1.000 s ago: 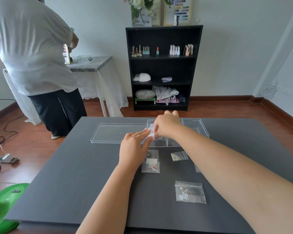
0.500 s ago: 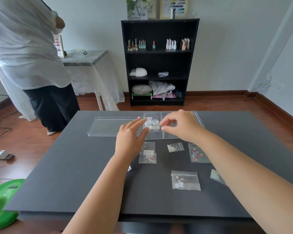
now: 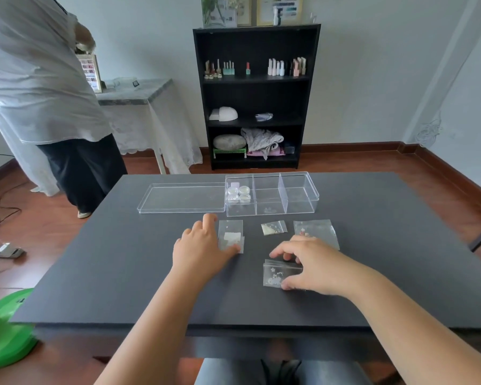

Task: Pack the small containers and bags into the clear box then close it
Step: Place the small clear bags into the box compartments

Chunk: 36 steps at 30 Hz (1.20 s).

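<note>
The clear box (image 3: 301, 202) stands open at the table's far middle, split into three compartments. Several small round containers (image 3: 239, 193) sit in its left compartment; the other two hold nothing. Its lid (image 3: 181, 198) lies flat just to the left. My left hand (image 3: 202, 248) rests on the table with fingers apart, its thumb touching the lower edge of a bag with white pieces (image 3: 230, 235). My right hand (image 3: 313, 266) pinches a flower-print bag (image 3: 275, 274) between thumb and fingers. A small bag (image 3: 273, 227) and a bag with red bits (image 3: 315, 229) lie beyond.
The dark table (image 3: 122, 273) ends close to my body. A person in a white shirt (image 3: 39, 87) stands at the far left beside a draped side table (image 3: 139, 93). A black shelf (image 3: 257, 95) stands against the back wall. A green object (image 3: 3, 337) lies on the floor, left.
Both hands have drawn back from the box toward me. My right hand came down onto the flower-print bag; my left hand settled beside the bag with white pieces.
</note>
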Tool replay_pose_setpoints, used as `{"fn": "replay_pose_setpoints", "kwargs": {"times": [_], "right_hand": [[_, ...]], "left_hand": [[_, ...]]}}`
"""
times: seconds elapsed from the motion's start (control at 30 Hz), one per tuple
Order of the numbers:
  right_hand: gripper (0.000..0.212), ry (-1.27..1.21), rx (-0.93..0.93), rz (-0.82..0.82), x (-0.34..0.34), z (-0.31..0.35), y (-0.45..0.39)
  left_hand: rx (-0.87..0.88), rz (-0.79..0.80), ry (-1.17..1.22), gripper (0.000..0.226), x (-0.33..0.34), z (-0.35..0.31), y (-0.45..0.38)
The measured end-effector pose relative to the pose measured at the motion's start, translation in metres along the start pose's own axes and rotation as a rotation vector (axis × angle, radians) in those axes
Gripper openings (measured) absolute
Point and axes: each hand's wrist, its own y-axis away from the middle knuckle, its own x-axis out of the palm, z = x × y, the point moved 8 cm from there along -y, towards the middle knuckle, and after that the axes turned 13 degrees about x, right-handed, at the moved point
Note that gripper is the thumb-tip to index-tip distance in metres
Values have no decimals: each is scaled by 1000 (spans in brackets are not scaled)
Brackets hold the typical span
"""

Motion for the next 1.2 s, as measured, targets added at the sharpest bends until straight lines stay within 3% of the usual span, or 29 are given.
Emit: {"fn": "replay_pose_setpoints", "kwargs": {"times": [0.27, 0.4, 0.67, 0.87, 1.1, 1.2], "right_hand": [[52, -141, -42, -72, 1, 4, 7], [47, -297, -54, -176, -5, -7, 11], [23, -595, -31, -456, -80, -16, -2], [15, -491, 40, -514, -131, 6, -64], [31, -304, 250, -440, -111, 3, -128], [41, -214, 254, -467, -98, 1, -133]], "left_hand": [[-20, 59, 202, 71, 9, -4, 8], [-8, -15, 243, 70, 8, -8, 15], [91, -246, 454, 19, 5, -17, 27], [176, -334, 344, 18, 0, -27, 38], [211, -335, 283, 12, -1, -28, 40], [235, -337, 296, 13, -1, -30, 39]]}}
